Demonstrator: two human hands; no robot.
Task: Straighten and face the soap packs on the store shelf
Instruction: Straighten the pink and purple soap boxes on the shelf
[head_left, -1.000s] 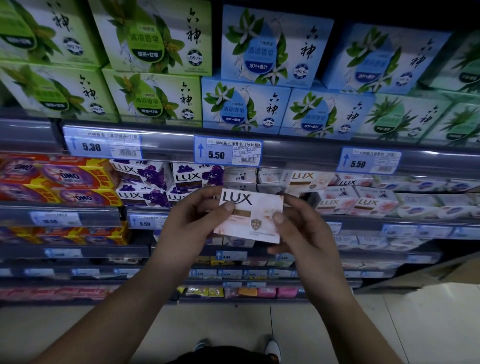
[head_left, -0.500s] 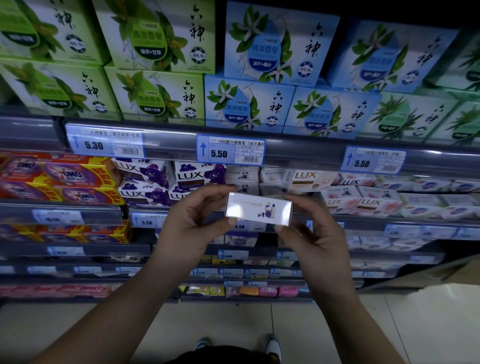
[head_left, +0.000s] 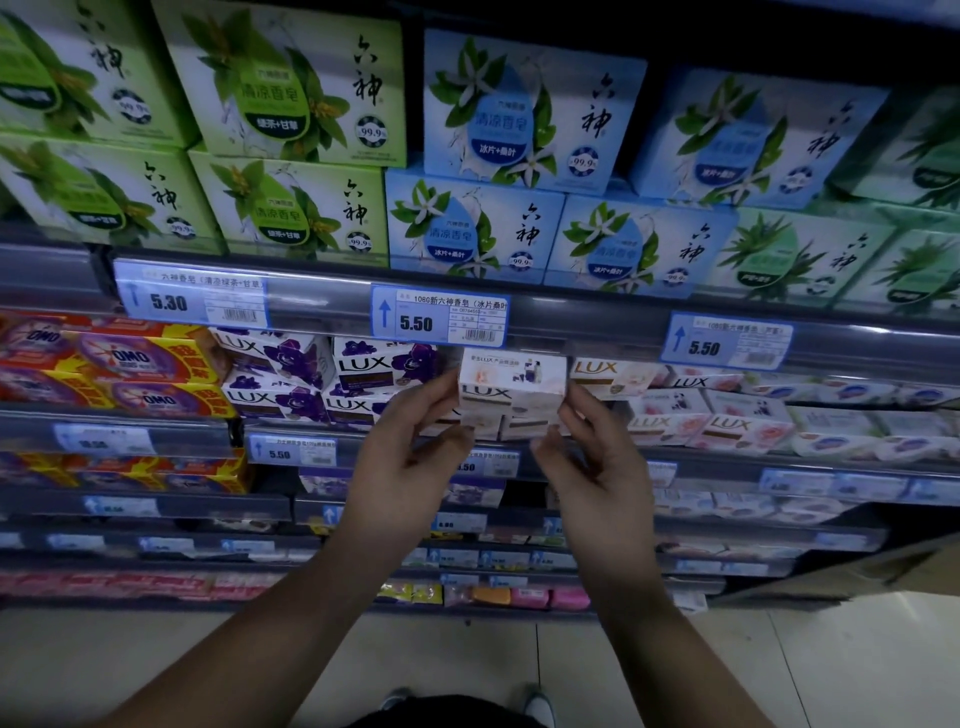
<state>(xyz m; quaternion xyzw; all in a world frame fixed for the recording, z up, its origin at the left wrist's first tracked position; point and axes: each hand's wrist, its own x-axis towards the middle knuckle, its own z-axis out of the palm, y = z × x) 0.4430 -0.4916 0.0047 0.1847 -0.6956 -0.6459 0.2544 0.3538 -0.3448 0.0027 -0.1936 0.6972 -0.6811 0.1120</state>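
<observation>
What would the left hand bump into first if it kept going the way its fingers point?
Likely the purple LUX packs just behind the left hand, which holds the white LUX pack by its side. Depth is unclear.

Left hand (head_left: 410, 467), right hand (head_left: 597, 470) forward, fingers (head_left: 426, 396) curled.

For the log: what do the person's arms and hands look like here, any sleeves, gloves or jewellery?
The left hand and right hand are bare: no gloves, and no ring, watch or bracelet shows on fingers or wrists. No sleeve covers either forearm within the frame. Dim light could hide small marks.
</observation>
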